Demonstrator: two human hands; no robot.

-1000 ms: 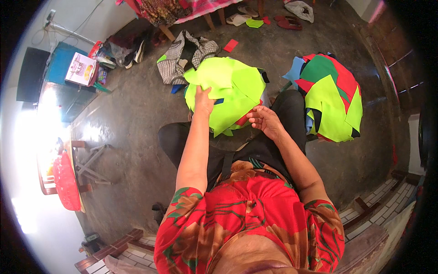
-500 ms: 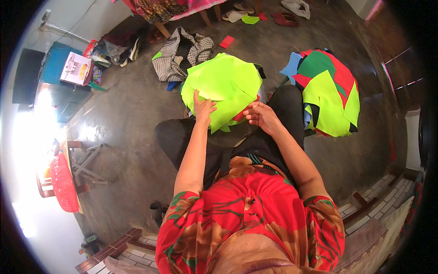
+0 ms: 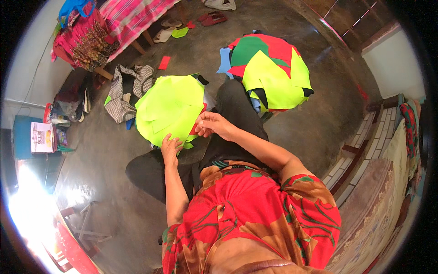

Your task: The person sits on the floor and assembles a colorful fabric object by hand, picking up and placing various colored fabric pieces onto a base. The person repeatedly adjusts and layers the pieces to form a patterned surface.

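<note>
In front of me a heap of lime-green cloth pieces (image 3: pixel 166 102) rests low by my folded legs. My left hand (image 3: pixel 171 148) is at its near edge, fingers spread and touching the lime cloth or just above it. At the heap's right side my right hand (image 3: pixel 213 125) has its fingers curled together. Its fingertips meet the edge of a red cloth piece (image 3: pixel 194 130); whether they pinch it is hidden. Past my right knee stands a second heap (image 3: pixel 273 75) of lime, red, green, black and light blue pieces.
A checked grey cloth (image 3: pixel 119 93) lies beyond the first heap, near a small red scrap (image 3: pixel 164 62). Shoes (image 3: pixel 86 99) and bags sit along the left wall. A table with a pink cloth (image 3: pixel 132 20) stands at the far left. A brick-patterned ledge (image 3: pixel 365 141) runs at right.
My view has turned to the right, so both heaps appear farther left. The left hand has drawn back from over the lime cloth to its near edge. My right hand stays beside the red piece.
</note>
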